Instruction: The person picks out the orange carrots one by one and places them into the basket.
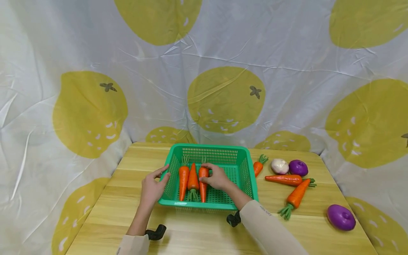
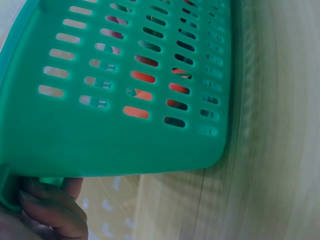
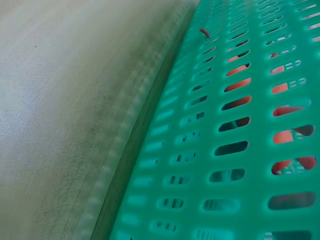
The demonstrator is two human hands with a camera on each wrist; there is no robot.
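A green plastic basket (image 1: 208,205) with slotted walls stands on the wooden table. Inside it, three orange carrots lie side by side: a left carrot (image 1: 183,179), a middle carrot (image 1: 192,179) with its green stems toward the front, and a right carrot (image 1: 203,193). My right hand (image 1: 218,177) pinches the right carrot near its stem end, thumb on its left side. At the basket's left side, my left hand (image 1: 152,187) holds the rim; its curled fingers (image 2: 55,210) show at the corner in the left wrist view. The right wrist view is filled by the basket's front wall (image 3: 235,145), hiding my right hand.
Right of the basket lie another carrot (image 1: 258,167), a white round vegetable (image 1: 279,166), a purple one (image 1: 298,168) and two crossed carrots, one sideways (image 1: 283,180), one slanting (image 1: 298,194). A purple onion-like vegetable (image 1: 341,217) is near the table's right edge. Patterned cloth (image 1: 159,99) hangs behind.
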